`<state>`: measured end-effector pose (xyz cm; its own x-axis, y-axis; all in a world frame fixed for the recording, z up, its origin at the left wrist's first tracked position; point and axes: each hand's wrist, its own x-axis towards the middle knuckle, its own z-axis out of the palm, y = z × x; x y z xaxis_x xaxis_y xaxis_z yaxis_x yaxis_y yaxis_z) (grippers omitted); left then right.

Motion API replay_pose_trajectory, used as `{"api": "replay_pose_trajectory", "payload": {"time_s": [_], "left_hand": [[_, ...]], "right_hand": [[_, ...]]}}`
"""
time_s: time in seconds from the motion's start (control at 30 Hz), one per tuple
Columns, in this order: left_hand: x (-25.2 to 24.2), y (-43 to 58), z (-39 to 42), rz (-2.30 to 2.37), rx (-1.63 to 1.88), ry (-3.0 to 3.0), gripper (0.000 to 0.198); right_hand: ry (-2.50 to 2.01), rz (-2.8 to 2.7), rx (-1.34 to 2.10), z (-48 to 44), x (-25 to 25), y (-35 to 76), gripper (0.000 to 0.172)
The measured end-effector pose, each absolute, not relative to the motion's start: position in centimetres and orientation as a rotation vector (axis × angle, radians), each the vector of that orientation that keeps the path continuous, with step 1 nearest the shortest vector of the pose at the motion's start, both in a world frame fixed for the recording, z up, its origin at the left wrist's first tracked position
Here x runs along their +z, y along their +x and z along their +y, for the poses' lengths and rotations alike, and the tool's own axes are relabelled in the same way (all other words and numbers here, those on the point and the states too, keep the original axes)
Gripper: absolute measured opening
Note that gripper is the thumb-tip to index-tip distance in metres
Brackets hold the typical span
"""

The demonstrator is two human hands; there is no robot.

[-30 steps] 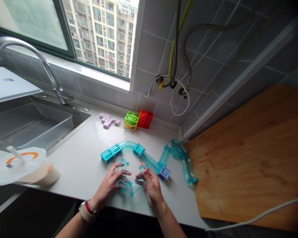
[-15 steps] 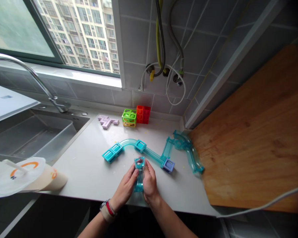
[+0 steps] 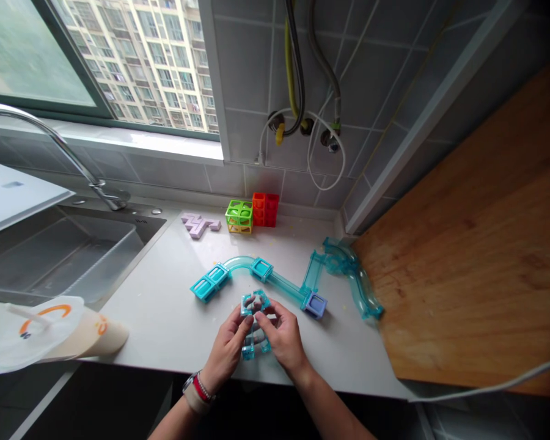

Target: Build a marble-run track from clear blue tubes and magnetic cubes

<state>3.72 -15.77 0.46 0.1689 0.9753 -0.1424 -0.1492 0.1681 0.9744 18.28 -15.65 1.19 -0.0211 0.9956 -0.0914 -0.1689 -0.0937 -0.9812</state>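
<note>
Above the counter's front part, my left hand (image 3: 228, 343) grips one half (image 3: 247, 305) of a clear teal toy tube piece. My right hand (image 3: 285, 338) grips the other half (image 3: 261, 299), side by side with it. A narrow gap shows between the halves at top and bottom; fingers hide much of their middles. Just beyond my hands lies a joined teal tube track (image 3: 282, 285), with teal square blocks (image 3: 211, 282) at its left end and a blue-violet block (image 3: 316, 305) at its right. Curved teal tubes (image 3: 361, 287) continue on the far right.
Along the back stand a green-and-yellow cube frame (image 3: 240, 215), red-orange blocks (image 3: 266, 209) and a flat lilac piece (image 3: 198, 225). A lidded drink cup (image 3: 96, 333) is at the front left, beside the sink (image 3: 153, 225). A wooden board (image 3: 462, 263) bounds the right side, with a white cable (image 3: 490, 389) before it.
The teal tube piece, whole between my hands before, is now parted lengthwise into two halves. My right hand has turned and shifted slightly right, its thumb now over the piece.
</note>
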Motion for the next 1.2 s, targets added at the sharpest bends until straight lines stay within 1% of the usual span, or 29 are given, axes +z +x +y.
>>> {"api": "replay_pose_trajectory", "payload": {"time_s": [0.1, 0.27, 0.4, 0.5, 0.63, 0.77, 0.87, 0.93, 1.0, 1.07, 1.13, 1.2], "left_hand": [[0.8, 3.6, -15.9, 1.07, 1.039, 1.046, 0.057], [1.5, 3.4, -15.9, 1.115, 1.047, 1.102, 0.056], [1.8, 3.3, -15.9, 1.114, 1.019, 1.166, 0.049], [1.8, 3.2, -16.1, 1.13, 1.016, 1.165, 0.049], [2.0, 2.3, -16.5, 1.12, 0.958, 1.105, 0.052], [2.3, 0.6, -17.2, 1.119, 0.927, 1.043, 0.061], [2.6, -0.7, -17.7, 1.125, 0.923, 1.028, 0.067], [2.8, -1.6, -18.1, 1.209, 0.93, 1.05, 0.07], [3.1, -2.6, -18.5, 1.4, 0.952, 1.141, 0.068], [3.3, -4.0, -18.8, 1.631, 0.961, 1.316, 0.063], [3.3, -5.5, -18.9, 1.81, 0.919, 1.513, 0.058], [3.0, -7.2, -18.7, 1.931, 0.834, 1.655, 0.055]], "right_hand": [[-1.085, -0.9, 1.448, -15.4, 0.9, 18.3, 0.048], [-1.04, -0.948, 1.485, -15.3, 1.3, 18.3, 0.036], [-1.065, -0.913, 1.497, -15.3, 1.6, 18.1, 0.036], [-1.067, -0.904, 1.501, -15.3, 1.4, 17.8, 0.035], [-1.067, -0.941, 1.547, -15.3, 1.0, 17.5, 0.044], [-1.017, -1.063, 1.541, -15.2, 1.0, 16.8, 0.037], [-1.049, -1.201, 1.48, -15.0, 1.2, 15.7, 0.031], [-1.079, -1.347, 1.438, -14.8, 1.2, 14.9, 0.028], [-1.058, -1.521, 1.446, -14.3, 1.1, 14.3, 0.029], [-1.025, -1.686, 1.421, -13.5, 1.2, 14.1, 0.033], [-1.032, -1.837, 1.246, -12.1, 1.7, 14.2, 0.038], [-1.056, -1.972, 0.972, -10.1, 2.5, 14.1, 0.041]]}}
